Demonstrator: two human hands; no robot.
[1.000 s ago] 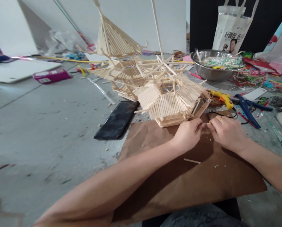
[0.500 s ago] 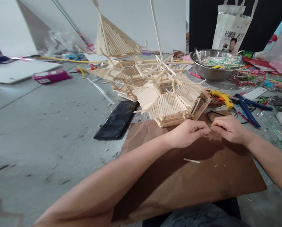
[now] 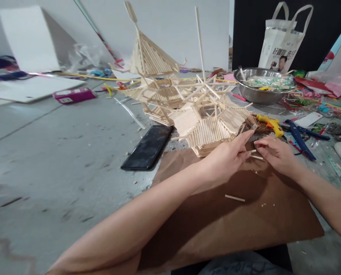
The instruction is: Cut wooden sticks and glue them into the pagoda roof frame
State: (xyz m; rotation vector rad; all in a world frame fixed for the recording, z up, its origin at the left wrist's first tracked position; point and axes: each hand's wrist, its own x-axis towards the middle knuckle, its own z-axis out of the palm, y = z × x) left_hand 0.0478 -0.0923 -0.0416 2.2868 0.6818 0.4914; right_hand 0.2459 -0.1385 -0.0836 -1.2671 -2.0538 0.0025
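A pale model building made of thin wooden sticks (image 3: 200, 114) stands on the grey floor at the far edge of a brown paper sheet (image 3: 233, 225). Just in front of its near right corner my left hand (image 3: 229, 154) pinches a short wooden stick (image 3: 253, 151), index finger stretched toward the model. My right hand (image 3: 275, 152) meets it from the right, fingers closed on another short stick (image 3: 257, 157). A loose stick (image 3: 235, 198) lies on the paper below both hands.
A black phone (image 3: 149, 147) lies left of the paper. A yellow glue gun (image 3: 269, 124), blue pliers (image 3: 299, 137) and a steel bowl (image 3: 263, 86) full of sticks sit to the right among coloured clutter. A white bag (image 3: 283, 38) stands behind; a pink box (image 3: 74, 94) lies far left.
My view shifted slightly, so everything sits a little to the right. My left index finger has stretched out toward the model, and the hands have parted slightly, showing two short sticks.
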